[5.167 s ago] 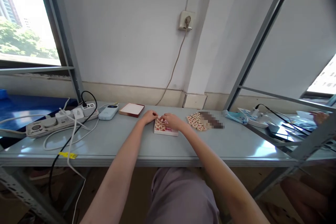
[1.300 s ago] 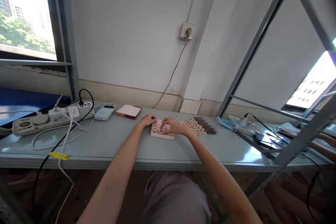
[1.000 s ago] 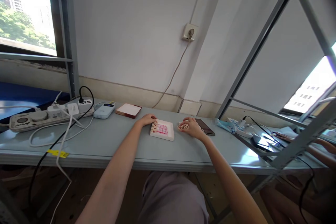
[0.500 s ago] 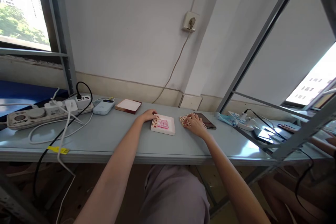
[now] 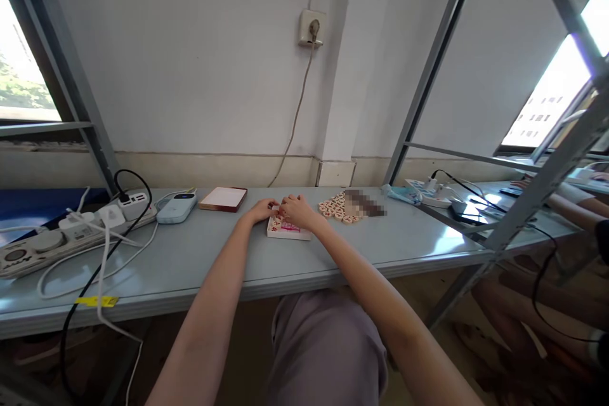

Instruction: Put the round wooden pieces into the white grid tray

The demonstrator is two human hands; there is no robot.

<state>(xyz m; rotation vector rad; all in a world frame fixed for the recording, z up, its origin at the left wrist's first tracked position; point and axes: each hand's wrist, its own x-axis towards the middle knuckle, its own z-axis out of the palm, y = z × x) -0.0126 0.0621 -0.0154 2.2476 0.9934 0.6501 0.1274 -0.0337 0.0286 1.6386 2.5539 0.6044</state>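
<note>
A small white box [image 5: 288, 233] with a pink grid inside lies on the grey table [image 5: 200, 260], with a few round wooden pieces in it. My left hand [image 5: 263, 209] rests on the box's far left corner, fingers curled against it. My right hand [image 5: 297, 210] hovers over the box with its fingers pinched together; what they hold is too small to see. A heap of round wooden pieces with red marks [image 5: 337, 207] lies to the right of the box.
The box's red-edged lid [image 5: 223, 198] lies to the left, beside a pale blue device [image 5: 176, 207] and a power strip with plugs and cables [image 5: 71, 235]. Another power strip [image 5: 440, 193] sits at the right, by slanted steel shelf posts. Another person's arm [image 5: 578, 203] shows at far right.
My right hand came back from the heap of pieces on the right to above the box. My left hand stayed on the box. The camera swung right.
</note>
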